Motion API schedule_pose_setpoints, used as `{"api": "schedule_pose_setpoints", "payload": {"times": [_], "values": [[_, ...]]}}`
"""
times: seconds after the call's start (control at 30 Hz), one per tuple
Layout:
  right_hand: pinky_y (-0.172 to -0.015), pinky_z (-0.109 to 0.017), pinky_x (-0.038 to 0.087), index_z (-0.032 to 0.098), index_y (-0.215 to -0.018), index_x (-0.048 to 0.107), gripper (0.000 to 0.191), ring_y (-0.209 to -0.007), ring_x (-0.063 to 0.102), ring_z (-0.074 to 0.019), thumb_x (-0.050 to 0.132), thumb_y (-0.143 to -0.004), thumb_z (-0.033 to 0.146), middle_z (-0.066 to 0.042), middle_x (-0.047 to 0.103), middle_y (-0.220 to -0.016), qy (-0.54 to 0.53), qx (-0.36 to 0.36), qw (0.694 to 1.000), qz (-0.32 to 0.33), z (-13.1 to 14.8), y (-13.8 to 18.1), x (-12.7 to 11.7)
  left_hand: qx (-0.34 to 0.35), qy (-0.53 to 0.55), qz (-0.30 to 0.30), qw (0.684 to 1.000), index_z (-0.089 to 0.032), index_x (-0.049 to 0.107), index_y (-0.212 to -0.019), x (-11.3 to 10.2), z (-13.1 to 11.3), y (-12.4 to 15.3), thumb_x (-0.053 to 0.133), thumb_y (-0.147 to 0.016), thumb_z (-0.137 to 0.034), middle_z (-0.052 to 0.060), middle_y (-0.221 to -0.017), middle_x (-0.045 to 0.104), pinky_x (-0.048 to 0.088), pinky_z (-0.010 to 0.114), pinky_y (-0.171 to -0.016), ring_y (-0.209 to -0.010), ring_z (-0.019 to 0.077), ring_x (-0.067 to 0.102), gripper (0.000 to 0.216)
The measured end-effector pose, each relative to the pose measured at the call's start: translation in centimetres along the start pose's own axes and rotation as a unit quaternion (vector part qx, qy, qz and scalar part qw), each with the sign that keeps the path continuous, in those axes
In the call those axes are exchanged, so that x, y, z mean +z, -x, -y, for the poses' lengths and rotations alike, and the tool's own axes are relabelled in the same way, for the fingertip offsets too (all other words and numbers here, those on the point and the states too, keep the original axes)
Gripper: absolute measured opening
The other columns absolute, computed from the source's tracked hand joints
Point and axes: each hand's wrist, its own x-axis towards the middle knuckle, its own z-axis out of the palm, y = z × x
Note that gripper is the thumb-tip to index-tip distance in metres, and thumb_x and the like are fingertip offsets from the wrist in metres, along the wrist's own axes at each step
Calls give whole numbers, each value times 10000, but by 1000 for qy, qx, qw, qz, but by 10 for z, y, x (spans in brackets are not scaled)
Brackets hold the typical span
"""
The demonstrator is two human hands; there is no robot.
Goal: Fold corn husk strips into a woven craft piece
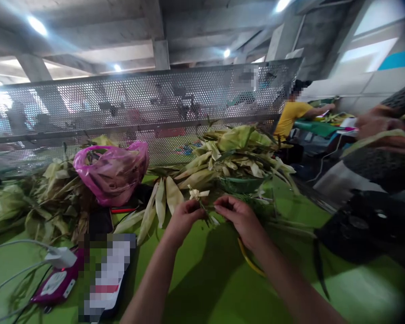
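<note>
Over the green table [205,279], my left hand [184,218] and my right hand [239,216] meet, both pinching a small piece folded from pale husk strips [197,194] on a thin green stem. The fingers of each hand are closed on it. Several loose pale husk leaves [160,202] lie fanned out just left of my left hand. A heap of corn husks [236,153] sits beyond my hands over a green basket [241,183]. A yellow band [248,261] lies under my right forearm.
A pink plastic bag [113,173] rests on more husks [50,202] at left. Phones and a white charger [60,257] lie at the front left. A perforated metal screen [138,108] backs the table. At right, another person's hand [381,126] holds a husk; a person in yellow [292,118] works farther back.
</note>
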Motion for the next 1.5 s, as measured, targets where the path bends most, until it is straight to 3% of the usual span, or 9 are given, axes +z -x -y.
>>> {"api": "schedule_pose_setpoints", "payload": {"times": [0.2, 0.33, 0.57, 0.7, 0.97, 1.17, 1.3, 1.4, 1.5], "values": [[-559, -263, 330, 218, -857, 684, 216, -617, 442, -133, 741, -705, 361, 7, 587, -738, -1, -4, 1000, -12, -5, 6, -5, 7, -2, -18, 1000, -141, 754, -874, 1, 11, 2, 810, -648, -311, 56, -791, 703, 421, 267, -670, -665, 136, 561, 288], [-555, -267, 342, 221, -891, 690, 243, -657, 491, -155, 717, -741, 411, -11, 624, -772, 39, -7, 998, 47, -11, 8, -3, 31, 13, -39, 999, -150, 726, -820, 5, 21, 2, 842, -618, -298, 28, -731, 667, 420, 264, -649, -647, 130, 550, 276], [-518, -263, 290, 199, -728, 656, 229, -545, 404, -117, 717, -736, 420, 28, 532, -620, 49, 6, 998, 51, -16, 6, -4, 6, 27, -23, 999, -138, 732, -811, 9, 21, 6, 859, -610, -319, 31, -719, 678, 429, 261, -646, -643, 123, 561, 299], [-571, -270, 341, 202, -779, 674, 217, -602, 471, -132, 720, -746, 411, 16, 587, -685, 0, 8, 999, 39, -15, 10, -2, -8, 40, -18, 999, -134, 746, -834, 9, 18, 9, 854, -617, -335, 38, -741, 689, 439, 263, -658, -647, 119, 564, 314], [-824, -339, 439, 212, -845, 700, 192, -850, 613, -207, 770, -710, 329, -9, 696, -838, -21, 13, 996, 89, -19, 9, 1, 8, 36, -53, 998, -139, 749, -834, 8, 26, 7, 871, -571, -329, 39, -718, 691, 420, 270, -648, -637, 129, 560, 347], [-651, -290, 426, 208, -796, 679, 208, -665, 579, -158, 794, -658, 312, 10, 662, -718, -129, 116, 982, 77, -22, 9, -1, 19, -31, -32, 999, -142, 747, -813, 3, 26, 6, 827, -626, -306, 27, -708, 661, 376, 253, -619, -632, 119, 509, 261], [-545, -251, 346, 193, -795, 701, 235, -580, 514, -121, 807, -630, 323, 13, 640, -674, -123, 131, 982, 61, -21, 9, -4, 39, -44, -31, 998, -158, 743, -826, 4, 24, 7, 801, -675, -309, 15, -713, 643, 373, 247, -640, -662, 122, 505, 221], [-566, -265, 374, 197, -799, 701, 256, -600, 551, -139, 814, -615, 335, 3, 662, -680, -135, 155, 976, 73, -17, 11, -3, 11, 5, -9, 1000, -167, 736, -895, 7, 21, 10, 800, -693, -357, 19, -773, 658, 387, 247, -674, -686, 120, 525, 284], [-622, -299, 425, 201, -811, 694, 268, -665, 604, -178, 803, -629, 366, -16, 688, -717, -147, 163, 969, 109, -13, 15, 0, 5, 9, -16, 1000, -145, 711, -792, 8, 19, 11, 814, -674, -408, -1, -682, 607, 353, 235, -621, -625, 100, 481, 306]]}}
